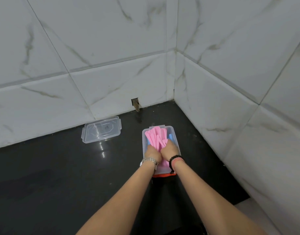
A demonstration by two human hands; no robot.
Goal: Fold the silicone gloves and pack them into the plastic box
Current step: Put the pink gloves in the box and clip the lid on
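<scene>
Left hand (152,152) and right hand (169,149) press closed onto pink silicone gloves (156,137) inside clear plastic box (177,146) on black counter (61,175). Gloves likely soft, springy, grippy: pin them at the fold. Lid (101,129) lies apart.

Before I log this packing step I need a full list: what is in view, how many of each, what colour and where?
plastic box: one, clear, on the black counter, near the wall corner.
pink silicone glove: at least one, in the box, under both hands.
blue item: one edge showing, in the box beside the pink.
lid: one, clear, on the counter, left of the box, against the wall.
orange-red object: one, under the box's near end.
left hand: pressing the glove; metal watch.
right hand: pressing the glove; bead bracelet.
</scene>
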